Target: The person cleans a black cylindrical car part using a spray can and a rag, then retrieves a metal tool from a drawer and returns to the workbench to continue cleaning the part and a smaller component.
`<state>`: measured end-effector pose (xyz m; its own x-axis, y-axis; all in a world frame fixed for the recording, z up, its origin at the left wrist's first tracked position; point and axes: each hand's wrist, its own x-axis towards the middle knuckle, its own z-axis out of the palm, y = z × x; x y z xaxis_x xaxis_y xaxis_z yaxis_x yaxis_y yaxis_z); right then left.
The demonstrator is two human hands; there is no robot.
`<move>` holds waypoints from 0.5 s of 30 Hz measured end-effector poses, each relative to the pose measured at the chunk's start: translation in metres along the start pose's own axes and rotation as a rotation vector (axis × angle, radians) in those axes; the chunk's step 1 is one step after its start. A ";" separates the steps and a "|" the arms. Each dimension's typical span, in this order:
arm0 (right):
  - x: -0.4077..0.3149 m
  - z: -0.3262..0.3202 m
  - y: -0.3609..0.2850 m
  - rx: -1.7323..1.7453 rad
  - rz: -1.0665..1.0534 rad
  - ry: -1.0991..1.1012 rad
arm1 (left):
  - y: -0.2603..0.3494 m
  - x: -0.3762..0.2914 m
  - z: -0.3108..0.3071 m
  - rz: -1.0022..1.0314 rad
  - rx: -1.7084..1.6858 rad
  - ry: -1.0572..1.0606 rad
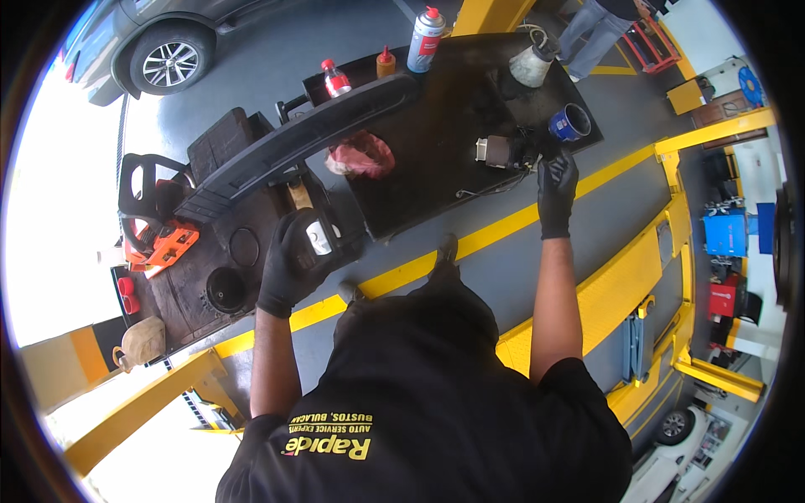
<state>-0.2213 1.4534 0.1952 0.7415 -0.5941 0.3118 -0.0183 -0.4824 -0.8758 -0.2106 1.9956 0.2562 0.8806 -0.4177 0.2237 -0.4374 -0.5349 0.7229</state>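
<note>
My left hand (290,261), in a black glove, is at the edge of the dark left bench. Its curled fingers are beside a white cylindrical object (319,237) with a dark mark; whether they grip it or a dark part cannot be told. Over the right edge of a black tabletop (434,163), my right hand (558,188), also gloved, has its fingers drawn together. Its fingertips reach a small motor-like unit (503,152) with a thin cable (484,190). Any small piece between those fingers is hidden. An open blue can (566,124) stands just beyond.
A long black moulded panel (295,144) spans both benches. Near it are a red rag (365,154), a spray can (426,41) and an orange chainsaw (166,245). A round black part (226,290) lies left. A person (591,28) stands beyond; a car wheel (171,63) shows top left.
</note>
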 end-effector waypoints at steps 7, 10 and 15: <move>0.091 0.031 0.032 -0.395 0.012 -0.447 | 0.055 0.067 0.110 -0.149 0.146 -0.066; 0.103 0.028 0.041 -0.411 0.088 -0.537 | 0.087 0.096 0.148 -0.231 0.073 -0.135; 0.127 0.023 0.061 -0.220 0.159 -0.636 | 0.116 0.142 0.186 -0.228 0.078 -0.168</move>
<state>-0.1130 1.3632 0.1734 0.9667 -0.2077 -0.1498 -0.2450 -0.5801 -0.7768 -0.1698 1.7374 0.2498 0.9181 -0.3926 -0.0543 -0.2504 -0.6808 0.6883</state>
